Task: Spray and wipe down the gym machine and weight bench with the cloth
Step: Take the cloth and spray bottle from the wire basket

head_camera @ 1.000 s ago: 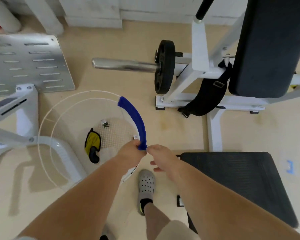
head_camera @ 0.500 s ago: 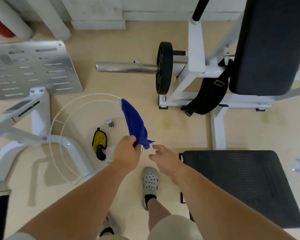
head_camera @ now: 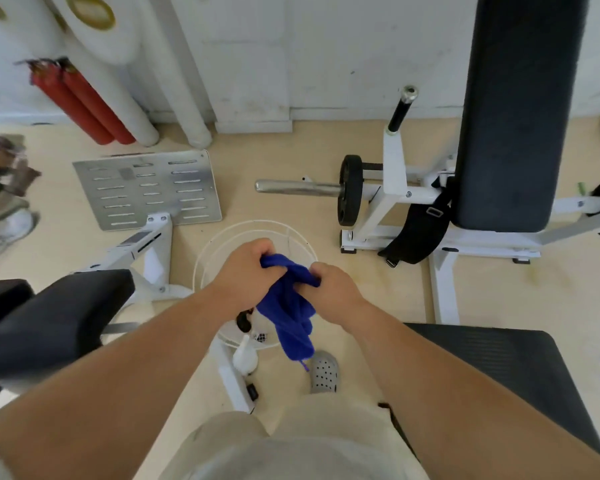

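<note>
Both my hands hold a blue cloth (head_camera: 291,313) in front of me, above a white wire basket (head_camera: 205,258) on the floor. My left hand (head_camera: 246,268) grips its upper left end and my right hand (head_camera: 333,289) grips its upper right end; the rest hangs bunched below. A white spray bottle (head_camera: 245,356) stands under the cloth by a white frame leg. The weight bench has a black seat pad (head_camera: 520,382) at the lower right and a tall black back pad (head_camera: 513,112) beyond it. A black pad (head_camera: 49,323) of the gym machine is at the left.
A barbell sleeve with a black plate (head_camera: 350,195) lies on the white rack. A perforated metal foot plate (head_camera: 146,188) is at the left. Red and white rolls (head_camera: 84,98) lean on the wall. My foot in a grey clog (head_camera: 323,372) stands on the beige floor.
The cloth has come off the basket rim and my right hand has taken hold of it, so both hands now grip it. My view has risen and tilted toward the wall.
</note>
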